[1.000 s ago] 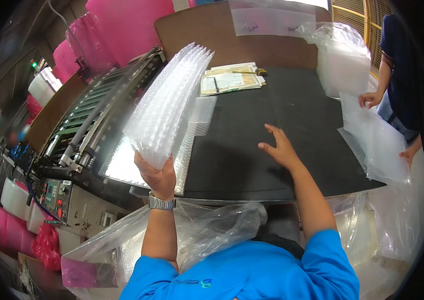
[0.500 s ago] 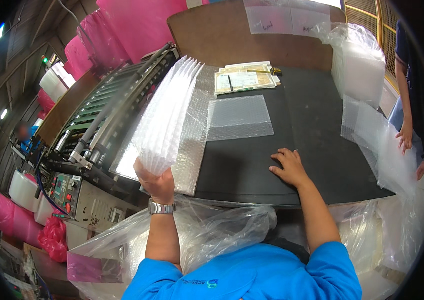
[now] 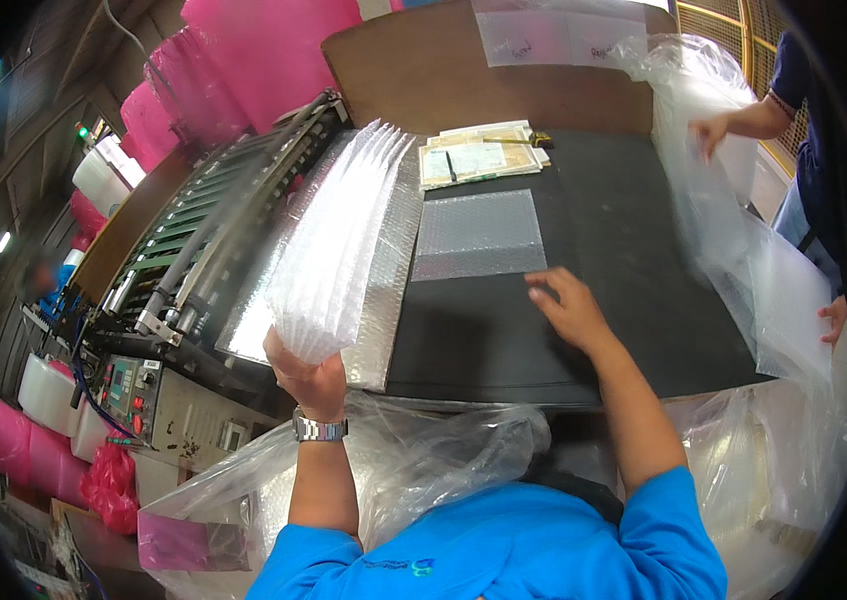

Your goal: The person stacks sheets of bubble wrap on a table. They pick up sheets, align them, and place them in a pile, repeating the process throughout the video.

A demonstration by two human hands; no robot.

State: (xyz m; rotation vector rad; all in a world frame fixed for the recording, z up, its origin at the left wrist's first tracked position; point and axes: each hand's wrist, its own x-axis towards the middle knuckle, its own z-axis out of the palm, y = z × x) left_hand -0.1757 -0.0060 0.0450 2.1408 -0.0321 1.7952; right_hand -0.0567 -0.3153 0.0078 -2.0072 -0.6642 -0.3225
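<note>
Fanned out like pages, a stack of clear bubble-wrap bags (image 3: 339, 240) is gripped at its lower end by my left hand (image 3: 309, 375), closed around it. The stack slants away from me at the left of the black tabletop (image 3: 484, 350). My right hand (image 3: 569, 305) holds nothing; its fingers are apart, just by the near right corner of a single bubble-wrap bag (image 3: 479, 235) that lies flat on the table. Silvery bubble sheeting (image 3: 394, 270) shows under and beside the stack.
Papers with a pen (image 3: 479, 160) lie at the table's far side before a brown backboard (image 3: 494, 95). A roller machine (image 3: 199, 220) borders the left. At right, another person's hand (image 3: 712, 135) is near clear plastic sheeting (image 3: 724, 240). Loose plastic (image 3: 444, 440) hangs at the near edge.
My right hand has lifted and moved forward, closer to the single bag. The stack in my left hand has tipped slightly right. The other person's arm has moved to the far right sheeting.
</note>
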